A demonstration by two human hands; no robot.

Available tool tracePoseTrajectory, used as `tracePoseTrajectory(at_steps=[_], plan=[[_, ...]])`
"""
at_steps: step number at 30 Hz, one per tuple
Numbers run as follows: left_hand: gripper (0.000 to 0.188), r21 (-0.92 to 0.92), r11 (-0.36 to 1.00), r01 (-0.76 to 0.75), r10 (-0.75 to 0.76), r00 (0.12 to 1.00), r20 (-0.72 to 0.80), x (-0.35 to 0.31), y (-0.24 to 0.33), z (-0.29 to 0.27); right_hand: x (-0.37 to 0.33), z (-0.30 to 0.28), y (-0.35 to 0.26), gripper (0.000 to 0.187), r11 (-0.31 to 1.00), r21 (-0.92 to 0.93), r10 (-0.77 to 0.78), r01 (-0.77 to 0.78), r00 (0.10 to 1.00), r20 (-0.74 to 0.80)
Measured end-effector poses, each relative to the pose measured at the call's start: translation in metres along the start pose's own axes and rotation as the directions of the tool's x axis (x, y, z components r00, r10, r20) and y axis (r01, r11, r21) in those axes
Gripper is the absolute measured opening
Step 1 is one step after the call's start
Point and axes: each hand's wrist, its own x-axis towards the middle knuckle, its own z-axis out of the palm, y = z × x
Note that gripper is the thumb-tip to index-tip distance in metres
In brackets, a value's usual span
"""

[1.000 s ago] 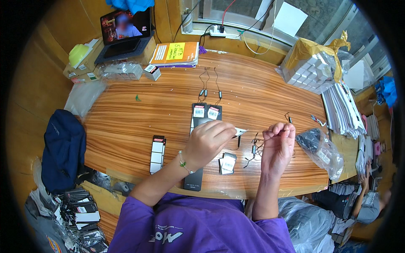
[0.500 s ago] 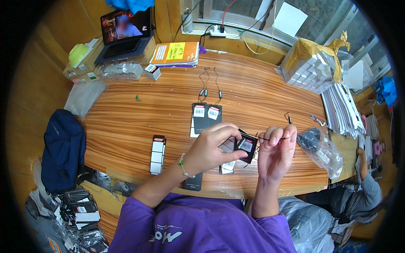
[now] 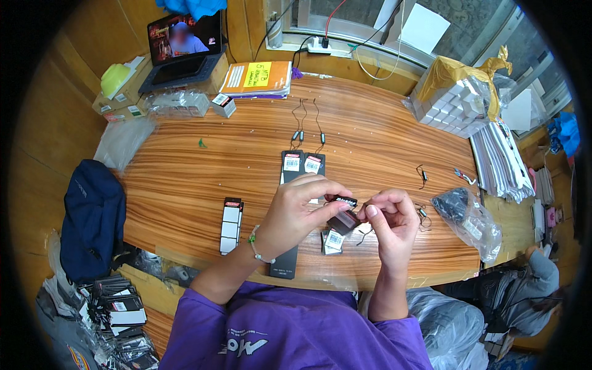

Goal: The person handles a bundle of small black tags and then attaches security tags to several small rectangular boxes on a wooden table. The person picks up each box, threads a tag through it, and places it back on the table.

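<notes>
My left hand (image 3: 300,206) pinches a pair of small black hang tags (image 3: 344,223) between thumb and fingers, one tilted over the other. Fingertips of my right hand (image 3: 393,222) are pressed together at the tags' right edge, on a thin dark string that is mostly hidden. Beneath them on the table lies a small tag with a white barcode sticker (image 3: 333,240). Beyond my left hand rest black hang tags (image 3: 314,163) with looped strings (image 3: 300,126) stretched away from me. Partly under my left forearm is a long black tag (image 3: 283,264).
A strip of white labels (image 3: 230,227) lies left. To the right are loose strings (image 3: 423,176) and a clear plastic bag (image 3: 472,225). A wrapped stack of white boxes (image 3: 450,105), papers (image 3: 501,163), notebooks (image 3: 256,80) and a tablet (image 3: 185,40) line the back. Another person (image 3: 524,290) sits right.
My right hand has come left and in to the tags, after holding the string stretched to the right. The tags have tilted in my left hand. The person at right has leaned forward.
</notes>
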Motion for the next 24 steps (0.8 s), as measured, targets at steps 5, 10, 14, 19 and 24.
tracePoseTrajectory(at_steps=[5, 10, 14, 19, 24], plan=[[0.018, -0.001, 1.0, 0.026, -0.026, 0.998, 0.057, -0.002, 0.004, -0.001, -0.001, -0.001, 0.002, 0.014, 0.999, -0.018, 0.03, -0.029, 0.999, 0.04], [0.017, -0.035, 0.996, 0.083, -0.08, 0.994, 0.069, -0.002, 0.006, -0.001, -0.002, -0.003, 0.002, 0.016, 0.998, -0.029, 0.052, -0.05, 0.997, 0.049], [0.016, -0.002, 0.995, 0.098, -0.097, 0.991, 0.088, -0.001, 0.009, -0.002, -0.002, -0.003, 0.002, 0.016, 0.994, -0.054, 0.096, -0.091, 0.992, 0.084], [0.016, 0.087, 0.996, 0.019, -0.034, 0.985, 0.172, -0.005, 0.007, -0.009, -0.004, -0.006, 0.002, 0.015, 0.98, 0.021, 0.188, -0.196, 0.962, 0.2], [0.013, 0.114, 0.993, -0.022, -0.001, 0.981, 0.194, -0.028, 0.012, -0.01, -0.019, -0.016, 0.016, 0.016, 0.932, 0.196, 0.209, -0.306, 0.892, 0.4]])
